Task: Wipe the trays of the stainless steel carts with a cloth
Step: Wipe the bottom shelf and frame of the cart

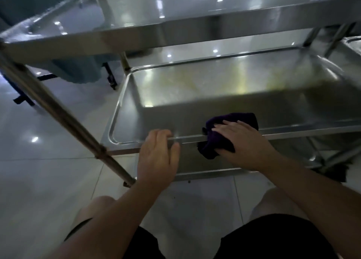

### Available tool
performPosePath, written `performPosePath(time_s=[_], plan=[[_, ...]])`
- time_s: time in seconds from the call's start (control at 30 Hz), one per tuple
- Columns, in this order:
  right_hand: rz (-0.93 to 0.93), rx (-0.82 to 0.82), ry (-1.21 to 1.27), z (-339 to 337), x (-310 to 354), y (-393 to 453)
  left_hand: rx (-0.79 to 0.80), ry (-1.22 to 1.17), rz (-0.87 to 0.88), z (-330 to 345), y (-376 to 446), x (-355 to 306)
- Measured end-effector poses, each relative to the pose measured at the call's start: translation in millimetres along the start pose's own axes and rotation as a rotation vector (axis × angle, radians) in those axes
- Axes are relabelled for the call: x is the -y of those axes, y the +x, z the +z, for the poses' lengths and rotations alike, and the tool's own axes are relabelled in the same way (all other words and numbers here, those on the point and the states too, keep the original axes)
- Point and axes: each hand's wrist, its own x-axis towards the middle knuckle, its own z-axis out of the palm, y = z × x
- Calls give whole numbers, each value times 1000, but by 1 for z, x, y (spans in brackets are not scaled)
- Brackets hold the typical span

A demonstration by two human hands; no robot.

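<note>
Trays of a steel cart fill the head view: the lower tray [224, 87] is a deep rectangular basin with a raised rim, and the upper tray [175, 32] runs across the top of the picture above it. A dark purple cloth [230, 133] is draped over the near rim of the lower tray, partly inside the basin and partly hanging down the outer face.

The right hand [244, 143] lies on top of the cloth with its fingers fairly straight and close together, pressing the cloth against the rim; the thumb sits low on the outer side, against the hanging part of the cloth. The left hand [158, 153] is just left of the cloth, at the same near rim, fingers gently bent over the edge and a little spread, holding nothing; whether the fingertips actually touch the metal cannot be told because of blur.

A slanted steel post [58, 110] of the cart crosses the left side, running from the upper left corner down to the floor near the left forearm. The bottom of the lower tray shows yellowish streaks and bright light reflections. A pale glossy tiled floor [39, 171] lies below. The person's bare knees and black shorts [273, 239] show at the bottom edge. A second steel cart [351, 45] is just visible at the right edge.
</note>
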Motion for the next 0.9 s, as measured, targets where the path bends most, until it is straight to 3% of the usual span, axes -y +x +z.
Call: performPosePath(time_s=[0.17, 0.57, 0.7, 0.9], plan=[[84, -45, -29, -16, -46, -33, 158, -23, 56, 45, 26, -68], [338, -93, -24, -59, -169, -108, 518, 203, 406, 137, 37, -163], [442, -115, -15, -72, -209, -127, 563, 275, 546, 158, 43, -182], [610, -70, -34, -94, -256, -142, 534, 359, 613, 176, 65, -193]])
